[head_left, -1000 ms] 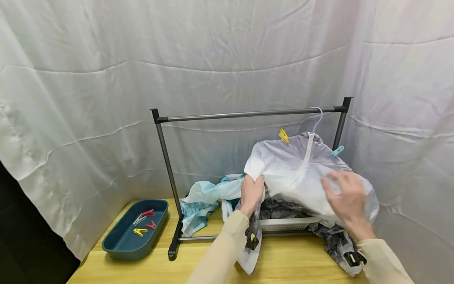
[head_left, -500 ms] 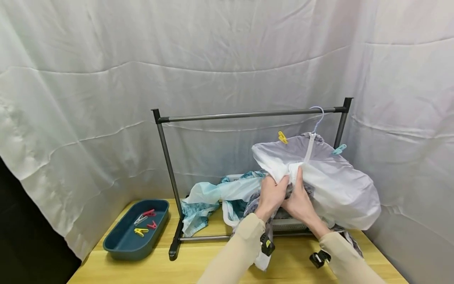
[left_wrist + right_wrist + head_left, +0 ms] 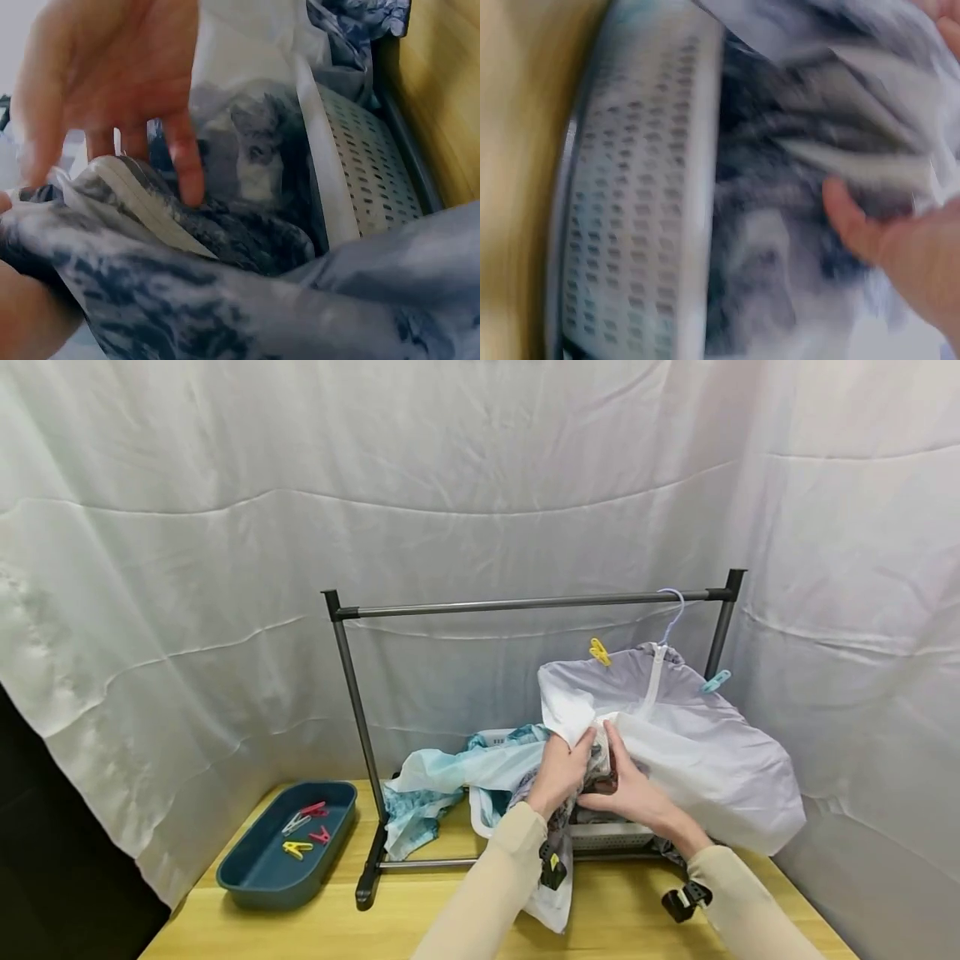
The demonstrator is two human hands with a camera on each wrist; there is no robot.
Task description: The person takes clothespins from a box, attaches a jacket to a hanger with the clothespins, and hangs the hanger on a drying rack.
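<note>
Grey patterned garment (image 3: 600, 768) in white basket (image 3: 607, 835), gripped by left hand (image 3: 558, 772) and right hand (image 3: 630, 785)

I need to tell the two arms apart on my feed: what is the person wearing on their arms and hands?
Both arms wear long beige sleeves reaching the wrists. The left hand and right hand are bare, with no gloves. A small black device is strapped under each wrist: the left wrist device carries a yellow mark, while the right wrist device looks plain black. No rings or watch show.

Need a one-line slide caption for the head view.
Both hands work a white jacket hung on the rack.
</note>
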